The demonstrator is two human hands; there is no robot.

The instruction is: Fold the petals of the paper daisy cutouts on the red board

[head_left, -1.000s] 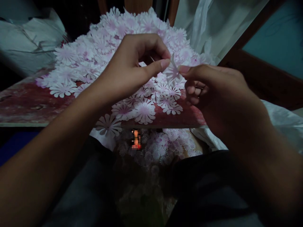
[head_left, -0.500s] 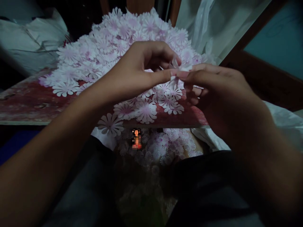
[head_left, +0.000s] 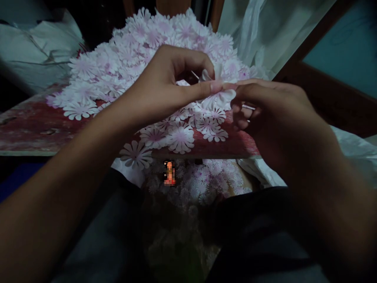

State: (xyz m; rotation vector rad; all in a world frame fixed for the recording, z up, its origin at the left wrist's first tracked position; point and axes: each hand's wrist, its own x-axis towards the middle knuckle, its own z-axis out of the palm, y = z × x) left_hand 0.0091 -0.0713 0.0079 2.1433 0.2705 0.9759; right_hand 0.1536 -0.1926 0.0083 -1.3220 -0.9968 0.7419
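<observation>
Both hands meet over a heap of pale pink paper flowers [head_left: 129, 59] piled on a red board [head_left: 35, 129]. My left hand [head_left: 165, 84] pinches one paper flower [head_left: 219, 98] between thumb and forefinger, with a thin white stick showing just behind its fingertips. My right hand [head_left: 265, 110] is closed on the same flower from the right, thumb and forefinger pressed on it, the other fingers curled under. The flower is bent between the two hands.
More paper flowers [head_left: 203, 181] lie in a bag below the board's front edge, above my lap. One flower [head_left: 135, 154] hangs over that edge. White plastic sheeting [head_left: 265, 31] stands at the back right and a wooden frame [head_left: 324, 90] runs along the right.
The flower was held flat and upright between the fingertips; the hands have since closed together and the flower is now folded between them.
</observation>
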